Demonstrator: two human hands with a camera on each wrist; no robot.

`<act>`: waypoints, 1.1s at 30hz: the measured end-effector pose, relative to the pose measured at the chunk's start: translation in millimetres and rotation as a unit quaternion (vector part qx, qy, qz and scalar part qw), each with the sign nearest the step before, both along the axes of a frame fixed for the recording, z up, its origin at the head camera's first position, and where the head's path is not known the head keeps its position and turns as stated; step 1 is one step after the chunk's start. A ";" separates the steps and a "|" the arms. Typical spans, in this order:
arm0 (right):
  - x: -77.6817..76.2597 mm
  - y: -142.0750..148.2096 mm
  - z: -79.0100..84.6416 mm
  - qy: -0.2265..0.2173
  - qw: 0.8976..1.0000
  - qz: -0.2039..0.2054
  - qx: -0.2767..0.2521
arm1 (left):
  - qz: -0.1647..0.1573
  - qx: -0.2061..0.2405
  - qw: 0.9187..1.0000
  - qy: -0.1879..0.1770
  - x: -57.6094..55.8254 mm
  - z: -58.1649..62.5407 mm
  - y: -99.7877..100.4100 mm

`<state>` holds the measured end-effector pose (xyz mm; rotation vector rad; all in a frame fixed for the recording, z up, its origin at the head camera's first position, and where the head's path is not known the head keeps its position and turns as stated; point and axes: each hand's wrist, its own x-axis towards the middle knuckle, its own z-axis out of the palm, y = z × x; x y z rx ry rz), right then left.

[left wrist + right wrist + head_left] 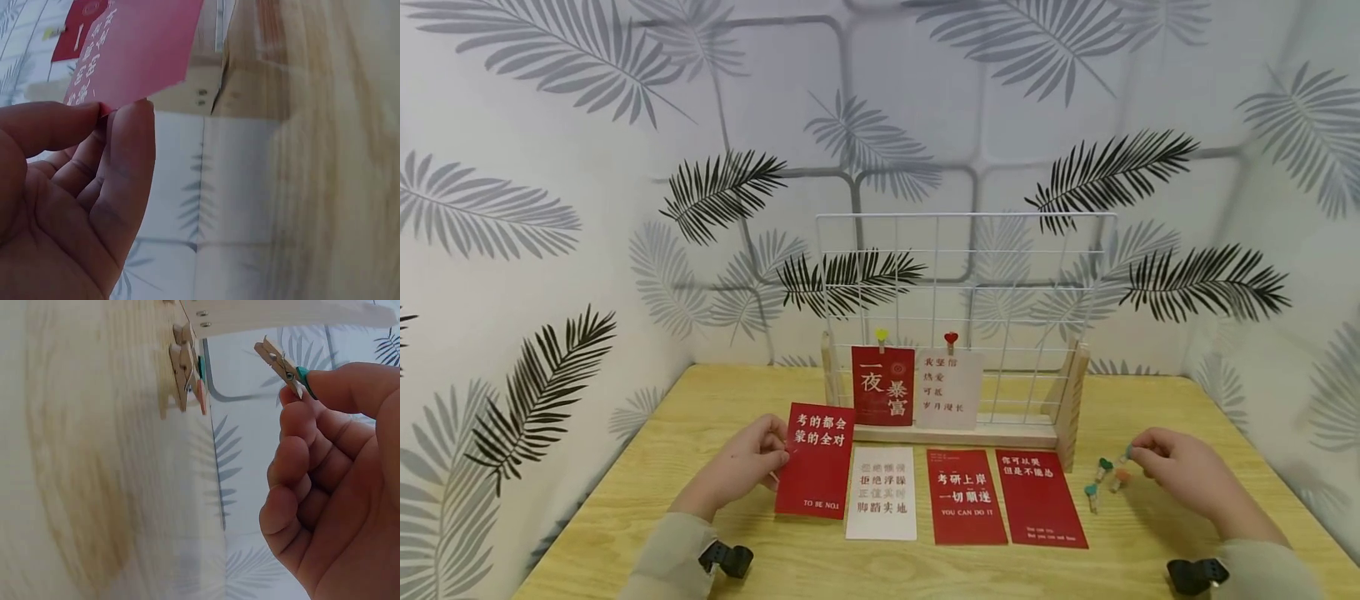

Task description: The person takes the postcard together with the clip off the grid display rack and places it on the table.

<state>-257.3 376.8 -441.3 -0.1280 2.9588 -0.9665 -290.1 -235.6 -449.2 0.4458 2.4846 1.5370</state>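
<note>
My left hand (747,460) pinches the left edge of a red card (815,467) with white lettering, held up off the table. Between thumb and index finger, my right hand (1183,471) grips a small wooden clothespin (280,365) with a teal-green ornament. Several more clothespins (1102,471) lie just left of that hand. On the table beside the raised card are a white card (882,493) and two red cards, one (966,497) in the middle and one (1042,500) at right.
A white wire grid (1030,333) in a wooden stand (1072,408) rises behind the cards. Clipped on it hang a red card (883,392) and a white card (950,396), under a yellow and a red clip. Leaf-patterned covering surrounds the wooden table (715,400).
</note>
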 end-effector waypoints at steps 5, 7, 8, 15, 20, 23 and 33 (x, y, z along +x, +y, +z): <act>-0.5 11.1 -2.8 -0.031 0.999 -0.007 -0.016 | 0.012 0.017 1.000 -0.022 -4.8 -9.8 -15.4; -0.8 14.3 -4.2 -0.039 0.999 -0.008 -0.015 | 0.022 0.029 0.999 -0.035 -6.0 -13.2 -18.5; -1.1 15.3 -5.0 -0.041 0.999 -0.007 -0.011 | 0.029 0.035 0.998 -0.041 -6.4 -15.0 -19.7; -0.7 19.3 -11.3 -0.049 0.999 0.007 -0.018 | 0.058 0.060 0.994 -0.070 -6.2 -24.4 -29.0; 1.0 21.8 -16.7 -0.091 0.994 0.022 -0.056 | 0.061 0.057 0.993 -0.083 -5.2 -28.2 -31.9; 0.5 21.5 -18.4 -0.098 0.993 0.023 -0.063 | 0.074 0.048 0.992 -0.086 -4.8 -29.4 -30.5; -2.8 17.5 -22.7 -0.062 0.998 0.026 0.022 | 0.103 0.028 0.990 -0.093 -3.4 -28.7 -25.0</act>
